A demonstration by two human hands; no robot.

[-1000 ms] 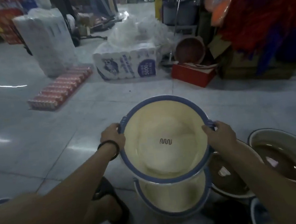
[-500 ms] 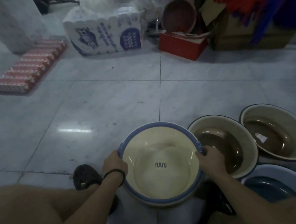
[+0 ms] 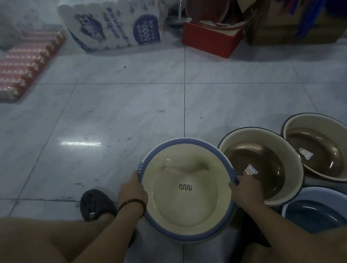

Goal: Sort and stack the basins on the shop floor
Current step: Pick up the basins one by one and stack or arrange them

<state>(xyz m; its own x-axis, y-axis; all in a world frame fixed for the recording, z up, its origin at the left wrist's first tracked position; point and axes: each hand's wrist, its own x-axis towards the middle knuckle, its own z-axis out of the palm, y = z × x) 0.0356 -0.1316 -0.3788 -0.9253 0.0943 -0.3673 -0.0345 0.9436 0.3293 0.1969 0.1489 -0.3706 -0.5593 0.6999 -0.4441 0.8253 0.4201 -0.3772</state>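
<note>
A cream basin with a blue rim sits low in front of me, between my knees. My left hand grips its left rim and my right hand grips its right rim. To its right stand two cream basins with brown insides, one beside it and one farther right, each with a label inside. A blue basin lies at the lower right, partly hidden by my right arm. What lies under the held basin is hidden.
My dark shoe rests on the tiled floor left of the basin. At the back are a pack of paper rolls, a red tray of goods, a red box and a brown basin.
Both hands lowered the cream basin from chest height onto the matching basin below it. My view tipped downward, and the brown basins came into fuller view at the right.
</note>
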